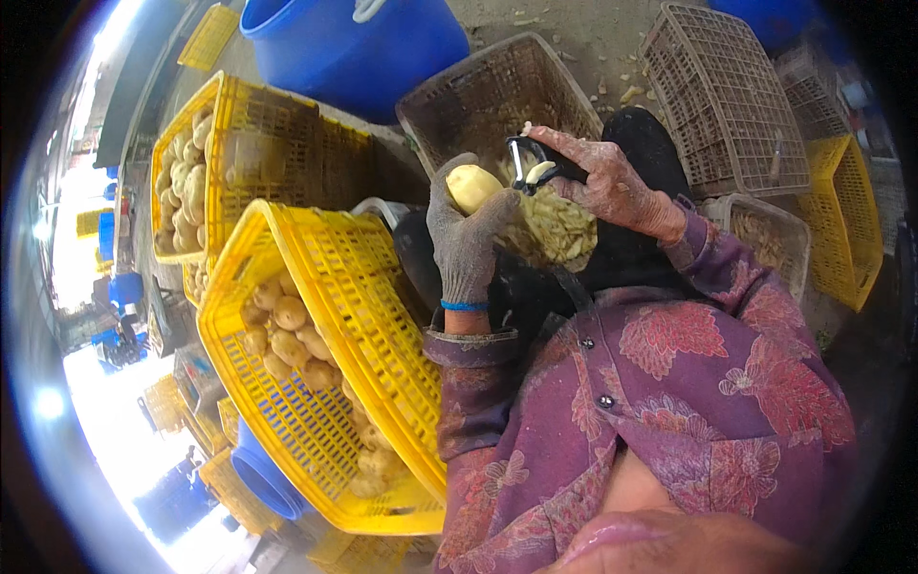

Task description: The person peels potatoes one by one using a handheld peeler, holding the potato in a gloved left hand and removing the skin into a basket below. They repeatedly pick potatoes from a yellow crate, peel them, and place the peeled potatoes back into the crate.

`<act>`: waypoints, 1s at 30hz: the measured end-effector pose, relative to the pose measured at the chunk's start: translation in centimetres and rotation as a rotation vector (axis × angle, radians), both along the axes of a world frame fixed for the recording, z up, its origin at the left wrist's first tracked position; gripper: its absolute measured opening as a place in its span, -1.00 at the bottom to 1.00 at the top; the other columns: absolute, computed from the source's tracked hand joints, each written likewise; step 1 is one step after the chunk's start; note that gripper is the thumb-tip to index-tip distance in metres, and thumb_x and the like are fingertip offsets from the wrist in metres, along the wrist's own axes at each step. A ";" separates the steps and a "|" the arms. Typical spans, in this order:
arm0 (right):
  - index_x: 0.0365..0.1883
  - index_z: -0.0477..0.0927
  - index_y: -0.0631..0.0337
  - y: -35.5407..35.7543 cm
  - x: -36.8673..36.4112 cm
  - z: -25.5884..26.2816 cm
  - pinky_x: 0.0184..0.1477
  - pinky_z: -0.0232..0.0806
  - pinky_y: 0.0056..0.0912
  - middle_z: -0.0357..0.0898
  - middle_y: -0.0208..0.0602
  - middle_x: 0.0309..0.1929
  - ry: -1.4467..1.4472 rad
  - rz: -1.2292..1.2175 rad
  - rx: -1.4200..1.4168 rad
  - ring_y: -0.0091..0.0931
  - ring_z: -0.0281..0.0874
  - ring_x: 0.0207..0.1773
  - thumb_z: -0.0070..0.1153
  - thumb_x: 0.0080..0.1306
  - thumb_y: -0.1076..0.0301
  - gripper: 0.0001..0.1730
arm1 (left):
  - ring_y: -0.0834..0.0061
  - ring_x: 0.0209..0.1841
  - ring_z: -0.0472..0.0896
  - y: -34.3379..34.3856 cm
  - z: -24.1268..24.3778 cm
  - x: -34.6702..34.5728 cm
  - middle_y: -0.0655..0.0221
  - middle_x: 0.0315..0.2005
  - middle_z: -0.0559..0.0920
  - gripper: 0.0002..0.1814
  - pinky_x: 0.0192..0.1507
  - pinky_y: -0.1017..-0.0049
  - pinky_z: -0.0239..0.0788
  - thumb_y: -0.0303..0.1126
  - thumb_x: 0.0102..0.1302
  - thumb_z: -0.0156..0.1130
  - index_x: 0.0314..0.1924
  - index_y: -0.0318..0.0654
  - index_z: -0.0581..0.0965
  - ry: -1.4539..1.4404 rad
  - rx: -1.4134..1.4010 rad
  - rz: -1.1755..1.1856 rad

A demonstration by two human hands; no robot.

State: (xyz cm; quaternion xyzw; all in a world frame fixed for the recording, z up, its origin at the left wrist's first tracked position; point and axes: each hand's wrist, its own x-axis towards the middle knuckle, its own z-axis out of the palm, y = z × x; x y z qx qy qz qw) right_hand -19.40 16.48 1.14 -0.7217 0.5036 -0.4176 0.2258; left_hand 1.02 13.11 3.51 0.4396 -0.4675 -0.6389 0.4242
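Observation:
My left hand (466, 237), in a grey knitted glove with a blue band at the wrist, holds a pale peeled potato (473, 188). Close to its right, my bare right hand (609, 172) grips a black-handled vegetable peeler (543, 165); the blade is a little apart from the potato. A strip of pale peel lies against the peeler. Below both hands is a heap of peelings (563, 229) between my knees, by a brown plastic crate (495, 79) with scraps in it.
At left, a tilted yellow crate (326, 251) holds unpeeled potatoes (290, 323), and another yellow crate (265, 143) holds more. A blue tub (351, 50) stands beyond. At right are a brown lattice crate (724, 100), a small bin (764, 237) with scraps and a yellow crate (850, 215).

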 end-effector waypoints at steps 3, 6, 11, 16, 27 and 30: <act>0.36 0.36 0.07 0.9 0.2 1.7 0.09 0.50 -0.27 0.50 -0.16 0.25 0.090 0.124 -0.078 -0.21 0.58 0.14 0.27 0.12 0.49 -0.23 | 0.53 -0.12 0.59 2.1 0.5 1.0 0.32 -0.11 0.56 -0.39 -0.06 0.52 0.50 -0.56 0.01 0.42 0.12 -0.26 0.45 -0.198 -0.162 -0.032; 0.36 0.37 0.07 1.7 0.1 3.2 0.07 0.51 -0.30 0.51 -0.24 0.25 0.204 0.205 -0.135 -0.27 0.59 0.13 0.28 0.15 0.44 -0.25 | 0.44 0.01 0.57 3.9 1.7 1.0 0.31 0.01 0.56 -0.33 0.07 0.46 0.47 -0.47 0.02 0.51 0.16 -0.27 0.44 -0.413 -0.309 -0.059; 0.33 0.39 0.14 1.8 0.8 4.3 -0.01 0.53 -0.33 0.57 -0.20 0.16 0.272 0.290 -0.258 -0.28 0.65 0.03 0.27 0.21 0.26 -0.30 | 0.27 0.10 0.56 5.7 1.3 0.9 0.13 0.10 0.53 -0.13 0.14 0.37 0.43 -0.26 0.01 0.59 0.28 -0.27 0.32 -0.703 -0.538 0.041; 0.31 0.42 0.15 1.2 1.4 4.5 -0.19 0.54 -0.35 0.66 -0.20 -0.14 0.416 0.346 -0.295 -0.32 0.69 -0.20 0.24 0.22 0.28 -0.34 | 0.24 0.15 0.53 7.1 1.7 1.5 0.13 0.13 0.52 -0.11 0.21 0.34 0.36 -0.36 -0.02 0.57 0.31 -0.28 0.30 -0.684 -0.472 0.053; 0.31 0.44 0.04 -0.6 -2.2 -3.7 -0.25 0.52 -0.36 0.67 -0.23 -0.26 0.626 0.292 -0.196 -0.33 0.68 -0.26 0.31 0.03 0.45 -0.22 | 0.40 -0.09 0.59 9.3 -0.2 3.6 0.23 -0.03 0.53 -0.07 0.02 0.49 0.47 -0.55 -0.09 0.49 0.35 -0.36 0.28 -0.219 -0.097 0.168; 0.36 0.37 -0.03 -0.2 -2.5 -3.5 -0.22 0.51 -0.32 0.67 -0.24 -0.27 0.447 0.266 -0.035 -0.32 0.68 -0.25 0.21 0.21 0.33 -0.30 | 0.41 -0.12 0.57 8.4 -0.4 3.8 0.25 -0.09 0.53 -0.01 0.01 0.49 0.47 -0.58 -0.11 0.45 0.40 -0.33 0.23 -0.479 -0.202 0.103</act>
